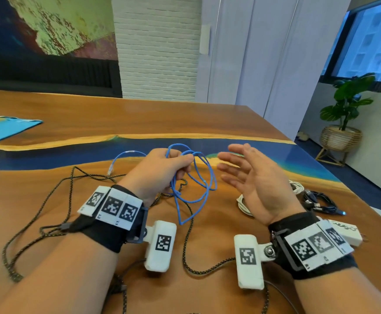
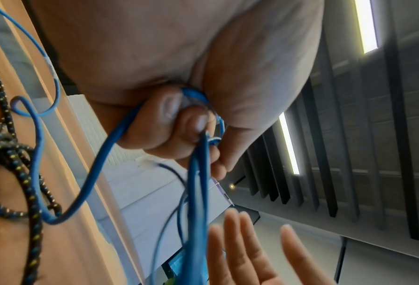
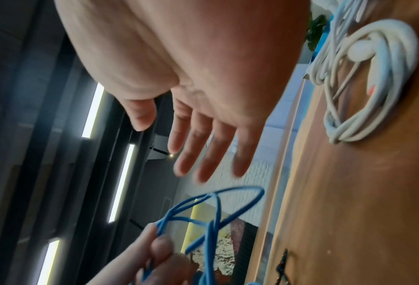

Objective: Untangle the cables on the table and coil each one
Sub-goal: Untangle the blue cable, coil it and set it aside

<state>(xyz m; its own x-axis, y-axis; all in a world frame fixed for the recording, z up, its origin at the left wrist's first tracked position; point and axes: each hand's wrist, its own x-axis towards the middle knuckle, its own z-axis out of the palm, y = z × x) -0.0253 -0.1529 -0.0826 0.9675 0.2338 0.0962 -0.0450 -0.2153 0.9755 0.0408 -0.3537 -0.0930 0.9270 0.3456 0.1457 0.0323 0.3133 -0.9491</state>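
A: Status, left hand (image 1: 160, 171)?
B: Fingers curled, thumb pinching several loose loops of the blue cable (image 1: 194, 189), a thin round smooth jacket. Loops hang above the table (image 1: 49, 105) near its middle; one end w/ clear plug (image 1: 110, 169) rests on the surface toward the far edge.
A: Right hand (image 1: 248, 180)?
B: Released, palm facing left, fingers spread straight, just beside the loops, not touching.
A: Other cables?
B: Black braided cable (image 1: 37, 214), yellow-flecked weave, sprawls uncoiled across the near-left area, passing under the blue loops. White cable (image 3: 364, 77), smooth, bundled in an oval, lies near the right edge; dark coiled cables (image 1: 321, 202) just beyond it.
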